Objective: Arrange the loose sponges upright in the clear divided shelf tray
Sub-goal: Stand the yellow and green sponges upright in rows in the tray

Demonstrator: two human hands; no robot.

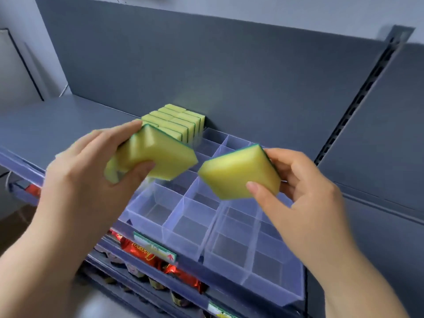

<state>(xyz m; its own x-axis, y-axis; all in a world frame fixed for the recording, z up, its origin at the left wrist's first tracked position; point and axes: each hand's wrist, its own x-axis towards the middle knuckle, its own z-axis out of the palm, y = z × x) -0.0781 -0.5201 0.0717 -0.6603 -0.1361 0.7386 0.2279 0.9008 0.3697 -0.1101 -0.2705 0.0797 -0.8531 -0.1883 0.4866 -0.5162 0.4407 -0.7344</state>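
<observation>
Over the tray's middle: two yellow, green-backed sponges were held in the air, apart from each other and tilted, neither in a compartment yet.
Left sponge: the left sponge [158, 154] was grasped by the left hand [87, 171], thumb on its near face and fingers curled over its far edge. Blur hid whether a second piece lay under the palm.
Right sponge: the right sponge [238, 173] was pinched by the right hand [305, 187], thumb in front and fingers behind.
Done: a row of sponges [176, 121] stood upright at the far left end of the clear divided tray [146, 222].
Left to do: by my judgement the task was at an early stage. Both held sponges needed seating on edge, and the near and right compartments showed nothing inside.
Surface: the tray sat on a grey shelf [57, 118].
Room: a grey back panel [229, 72] rose behind, with a slotted upright [358, 99] at far right. Red wrappers [146, 255] and a price label [156, 247] showed on the shelf below.
</observation>
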